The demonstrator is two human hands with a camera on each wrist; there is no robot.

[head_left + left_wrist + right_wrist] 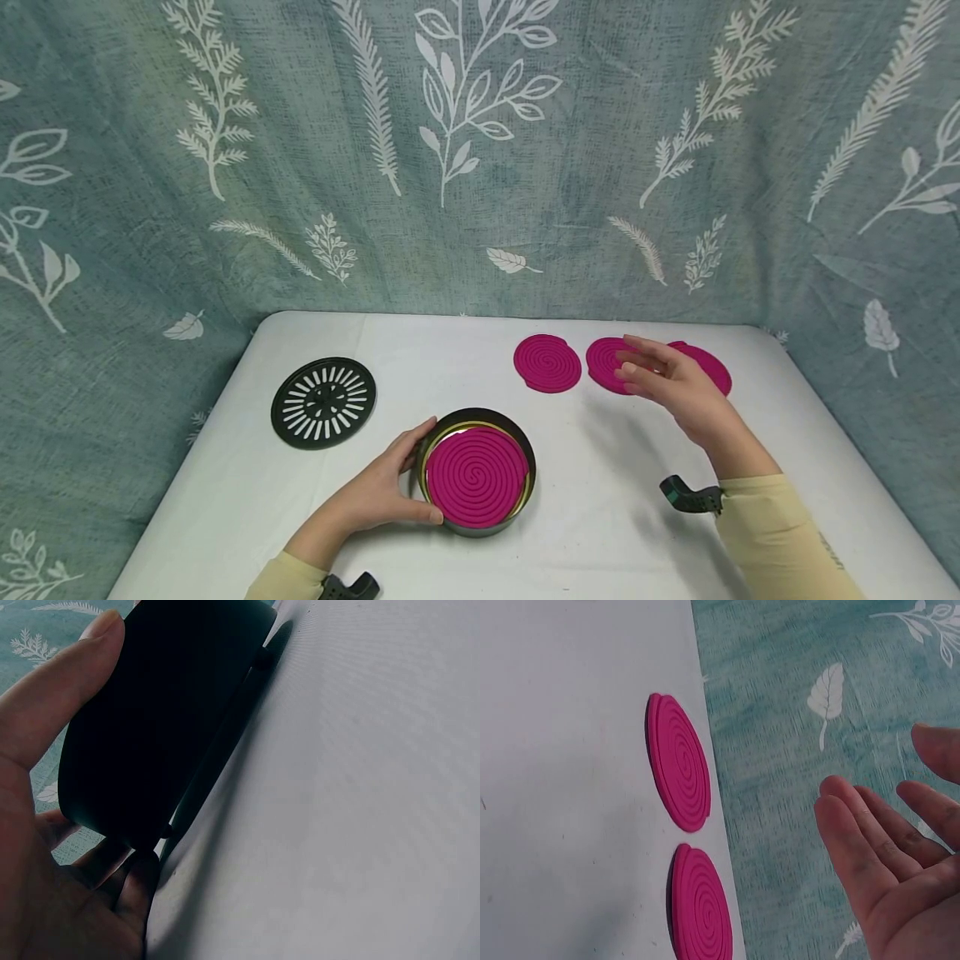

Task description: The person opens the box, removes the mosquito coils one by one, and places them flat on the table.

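My left hand [375,493] grips a round dark holder [480,530], thumb at its near side and fingers around its left side. Inside the holder's gold-coloured inner rim lies a magenta coaster [477,477] with a spiral pattern. In the left wrist view the holder's dark side wall [150,720] stands close over the white table. My right hand [686,398] hovers with fingers extended and holds nothing. Behind it are a partly covered magenta coaster [603,363] and another coaster [708,367] at the far right. A further coaster [547,363] lies left of these.
A black slotted round disc [324,403] lies on the left of the white table [442,358]. A blue-green leaf-patterned cloth [480,250] hangs behind the table's far edge and along both sides.
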